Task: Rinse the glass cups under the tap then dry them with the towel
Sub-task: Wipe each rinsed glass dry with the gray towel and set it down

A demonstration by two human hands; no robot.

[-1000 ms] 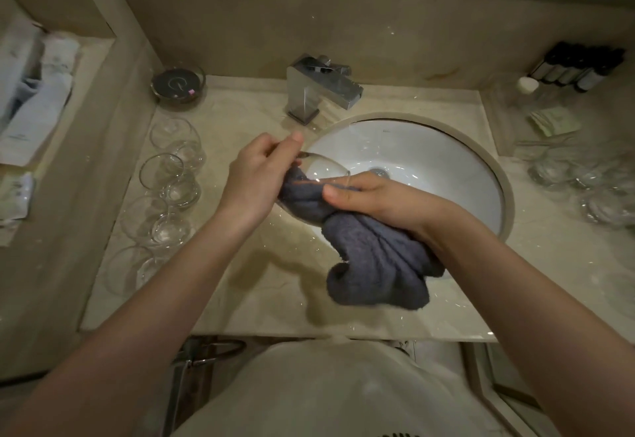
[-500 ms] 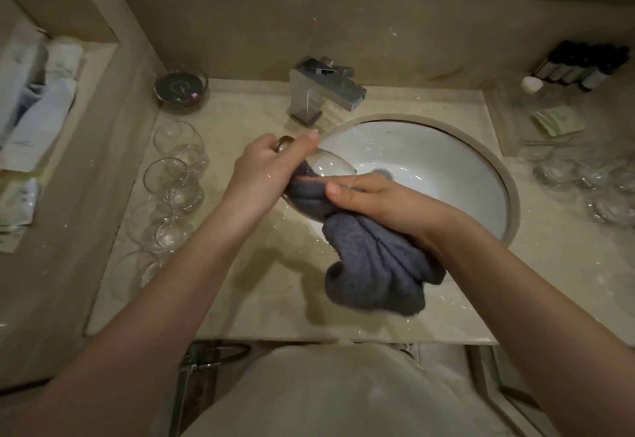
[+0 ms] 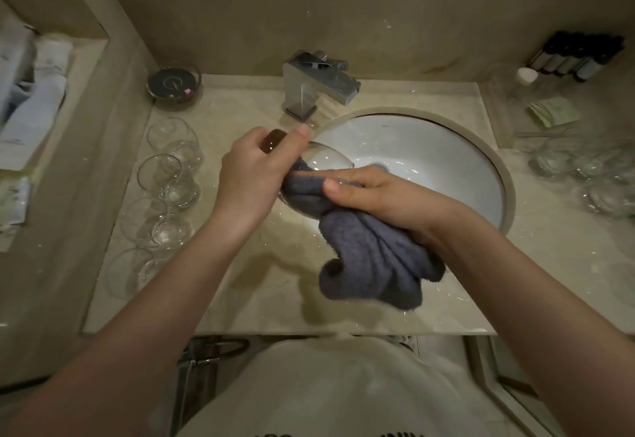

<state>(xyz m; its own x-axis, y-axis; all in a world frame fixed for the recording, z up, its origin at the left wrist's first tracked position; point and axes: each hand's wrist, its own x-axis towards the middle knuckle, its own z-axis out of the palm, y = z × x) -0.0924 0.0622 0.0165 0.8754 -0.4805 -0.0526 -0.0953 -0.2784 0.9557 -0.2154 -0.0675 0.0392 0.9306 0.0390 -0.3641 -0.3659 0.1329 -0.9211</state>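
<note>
The left hand (image 3: 256,175) grips the base end of a glass cup (image 3: 326,158), thumb and fingers curled round it, and holds it tilted on its side over the near-left edge of the sink (image 3: 446,168). The cup's mouth points right, toward the right hand (image 3: 374,192). That hand clutches a grey towel (image 3: 371,258); part of the cloth is pushed into the cup and shows through the glass, with the fingers lying along the cup's side and the thumb pressing the towel from the near side. The rest of the towel hangs in a bunch below the right wrist, above the counter (image 3: 268,282).

The tap (image 3: 316,86) stands at the far edge of the sink, just beyond the left hand; no water can be seen running. To the left on the counter a row of four clear cups (image 3: 165,175) runs from far to near. Beyond them, by the wall, sits a round dark dish (image 3: 173,84). On the right side more glassware (image 3: 584,175) is clustered, too blurred to count. Far right, a row of small dark bottles (image 3: 580,57) lies against the wall.
</note>
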